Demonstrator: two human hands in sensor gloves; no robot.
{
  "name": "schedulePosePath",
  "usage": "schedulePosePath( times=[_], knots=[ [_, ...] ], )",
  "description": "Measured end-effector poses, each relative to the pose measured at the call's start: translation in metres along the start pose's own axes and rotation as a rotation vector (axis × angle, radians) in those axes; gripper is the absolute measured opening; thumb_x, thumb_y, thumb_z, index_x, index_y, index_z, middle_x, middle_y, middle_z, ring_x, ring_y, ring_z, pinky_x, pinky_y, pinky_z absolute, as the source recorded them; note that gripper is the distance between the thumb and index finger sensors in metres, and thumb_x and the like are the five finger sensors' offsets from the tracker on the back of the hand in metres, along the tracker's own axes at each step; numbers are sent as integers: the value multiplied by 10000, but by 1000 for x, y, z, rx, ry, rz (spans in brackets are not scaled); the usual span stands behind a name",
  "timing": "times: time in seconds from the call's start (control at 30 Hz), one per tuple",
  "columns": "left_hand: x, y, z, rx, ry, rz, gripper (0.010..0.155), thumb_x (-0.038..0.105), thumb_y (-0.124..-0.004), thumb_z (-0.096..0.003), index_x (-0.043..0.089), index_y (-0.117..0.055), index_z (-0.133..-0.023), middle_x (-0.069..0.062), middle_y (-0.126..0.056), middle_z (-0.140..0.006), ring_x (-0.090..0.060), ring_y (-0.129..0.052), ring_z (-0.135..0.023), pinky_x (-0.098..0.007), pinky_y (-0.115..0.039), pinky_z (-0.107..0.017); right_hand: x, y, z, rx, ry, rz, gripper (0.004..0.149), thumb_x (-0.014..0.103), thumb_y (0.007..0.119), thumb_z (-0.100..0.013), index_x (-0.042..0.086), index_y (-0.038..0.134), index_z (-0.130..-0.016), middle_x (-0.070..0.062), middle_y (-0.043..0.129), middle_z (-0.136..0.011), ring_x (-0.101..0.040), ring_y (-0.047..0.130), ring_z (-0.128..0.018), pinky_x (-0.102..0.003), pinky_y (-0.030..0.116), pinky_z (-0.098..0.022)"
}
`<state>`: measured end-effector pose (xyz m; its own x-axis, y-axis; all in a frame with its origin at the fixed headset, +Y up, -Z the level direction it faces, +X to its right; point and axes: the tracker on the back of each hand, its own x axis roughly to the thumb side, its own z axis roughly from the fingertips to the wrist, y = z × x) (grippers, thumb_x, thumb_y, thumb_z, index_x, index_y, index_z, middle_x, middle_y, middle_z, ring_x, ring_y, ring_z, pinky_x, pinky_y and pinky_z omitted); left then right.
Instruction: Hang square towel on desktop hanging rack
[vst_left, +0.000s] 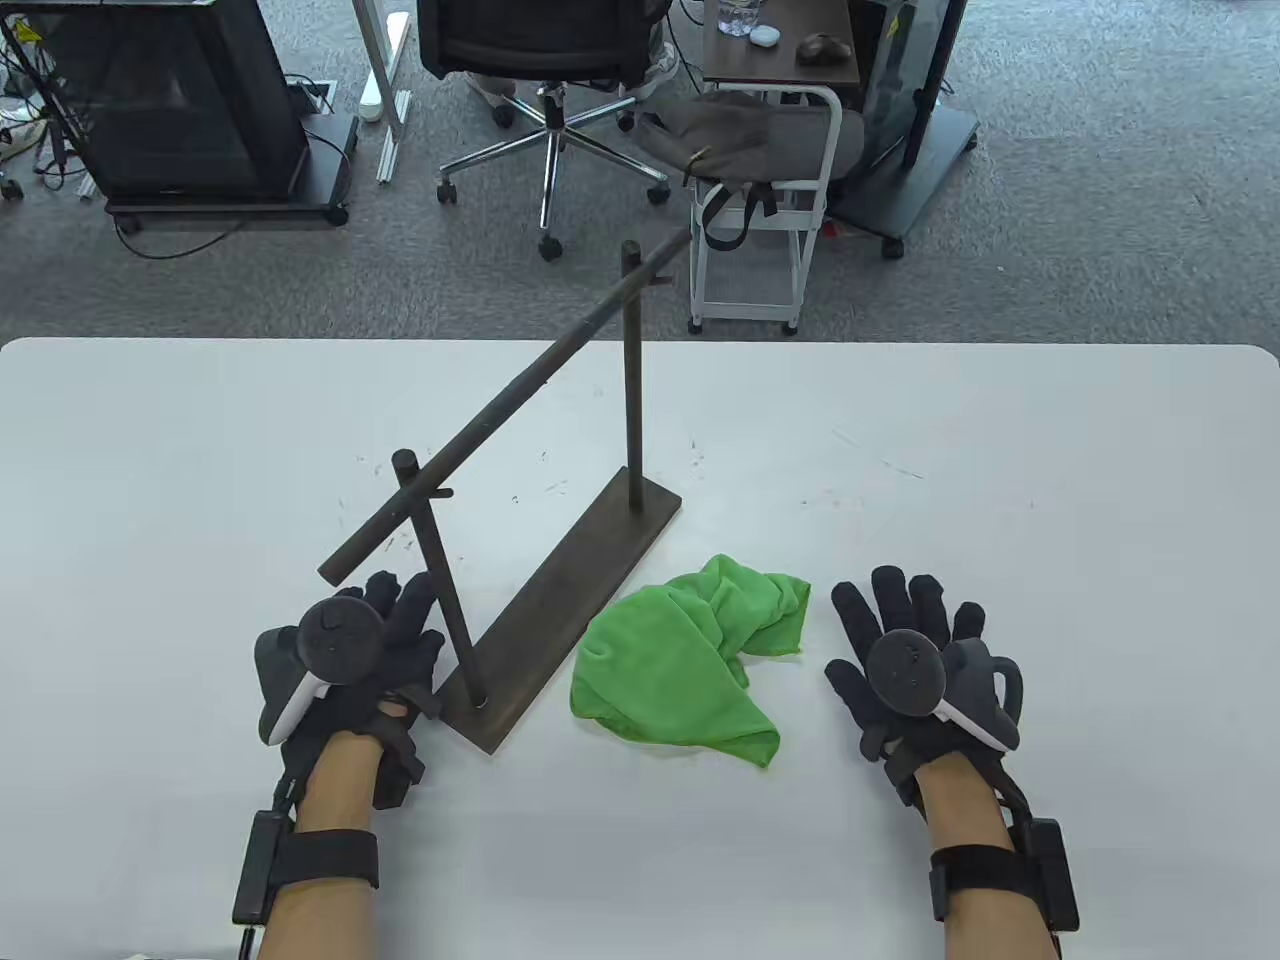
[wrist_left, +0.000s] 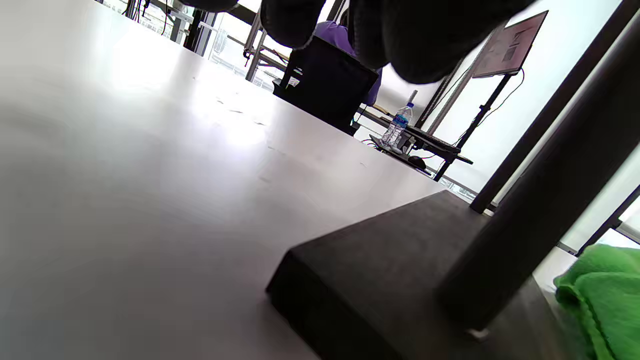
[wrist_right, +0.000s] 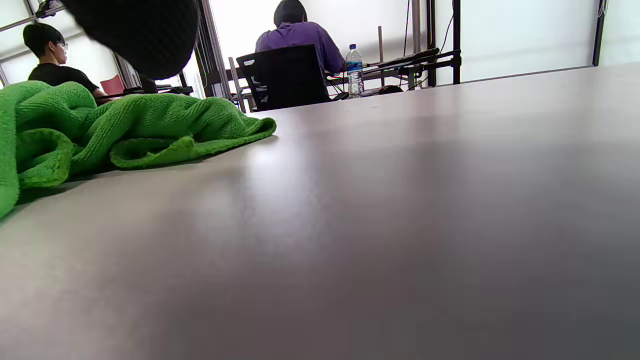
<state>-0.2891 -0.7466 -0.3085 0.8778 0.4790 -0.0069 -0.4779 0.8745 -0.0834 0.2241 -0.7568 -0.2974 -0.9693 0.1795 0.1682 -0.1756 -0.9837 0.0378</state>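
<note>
A crumpled green square towel (vst_left: 690, 655) lies on the white table, just right of the rack's base. It also shows in the left wrist view (wrist_left: 600, 295) and the right wrist view (wrist_right: 100, 130). The dark hanging rack (vst_left: 520, 450) stands on a flat base (vst_left: 570, 610) with two posts and a slanted bar. My left hand (vst_left: 385, 640) rests flat on the table beside the rack's near post, holding nothing. My right hand (vst_left: 905, 640) lies flat with fingers spread, right of the towel and apart from it. Gloved fingertips (wrist_left: 415, 40) hang in at the top of the left wrist view.
The rack's near post (wrist_left: 540, 200) rises close to my left hand. The table's far edge (vst_left: 640, 345) runs behind the rack. Beyond it are an office chair (vst_left: 545, 90) and a white cart (vst_left: 765, 210) on the floor.
</note>
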Motion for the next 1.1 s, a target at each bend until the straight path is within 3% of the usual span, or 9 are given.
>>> schedulePosePath(
  times=[1.1],
  knots=[
    [-2, 1, -1, -29, 8, 42, 629, 390, -781, -525, 256, -616, -1116, -157, -437, -1163, -589, -330, -1065, -752, -231, -639, 4, 2, -2, 30, -9, -4, 744, 542, 725, -525, 418, 186, -1023, -113, 143, -1178, -523, 215, -1041, -783, 180, -619]
  ],
)
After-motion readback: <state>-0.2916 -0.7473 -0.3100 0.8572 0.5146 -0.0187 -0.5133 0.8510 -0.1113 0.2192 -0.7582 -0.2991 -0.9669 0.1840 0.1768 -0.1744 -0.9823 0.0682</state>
